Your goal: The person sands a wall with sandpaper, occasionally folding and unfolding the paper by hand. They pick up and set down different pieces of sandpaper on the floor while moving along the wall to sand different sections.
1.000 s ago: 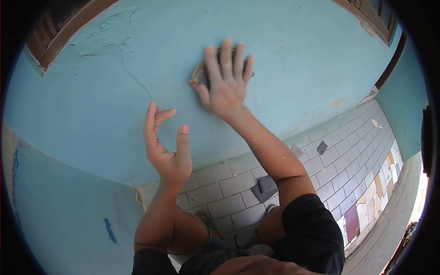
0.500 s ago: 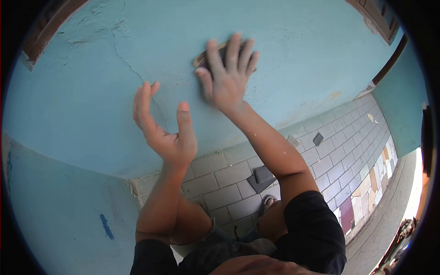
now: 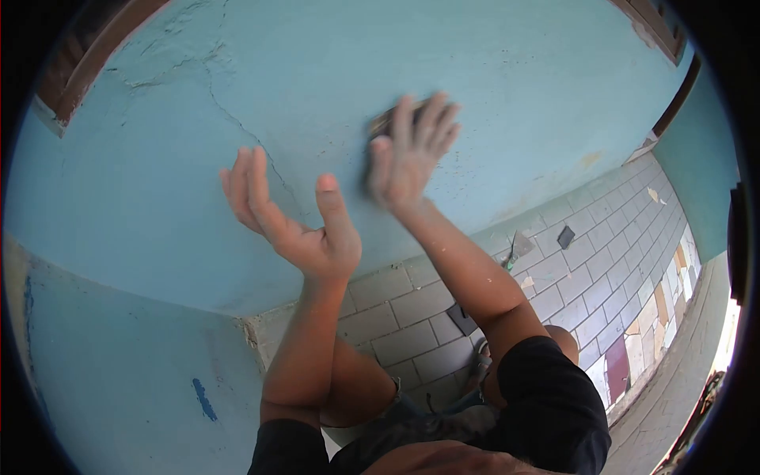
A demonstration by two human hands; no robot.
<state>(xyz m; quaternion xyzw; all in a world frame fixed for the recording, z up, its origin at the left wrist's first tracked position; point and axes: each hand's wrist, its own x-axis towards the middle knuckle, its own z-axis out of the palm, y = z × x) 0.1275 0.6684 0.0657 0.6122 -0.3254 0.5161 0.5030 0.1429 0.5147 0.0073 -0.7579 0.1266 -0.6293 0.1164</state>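
My right hand [image 3: 412, 162] lies over a dark sanding block [image 3: 383, 125] with a tan edge, pressing it against the light blue wall [image 3: 309, 71]. Its fingers are spread and smeared by motion, and they hide most of the block. The skin of that hand looks pale with dust. My left hand [image 3: 305, 222] is raised in front of the wall, lower and to the left. Its fingers are loosely curved, the thumb stands apart, and nothing is in it. A thin crack [image 3: 237, 123] runs down the wall behind its fingertips.
On the tiled floor [image 3: 412, 309] lie a scraper [image 3: 518, 245], a small dark square piece [image 3: 566, 237] and a dark grey sheet [image 3: 461, 319] by my foot. Brown wooden frames [image 3: 99, 67] sit at the upper corners. Another blue wall [image 3: 134, 356] rises at left.
My right hand and the sanding block have slid a little down and to the right along the wall. My left hand keeps about the same pose. The whole view has shifted slightly.
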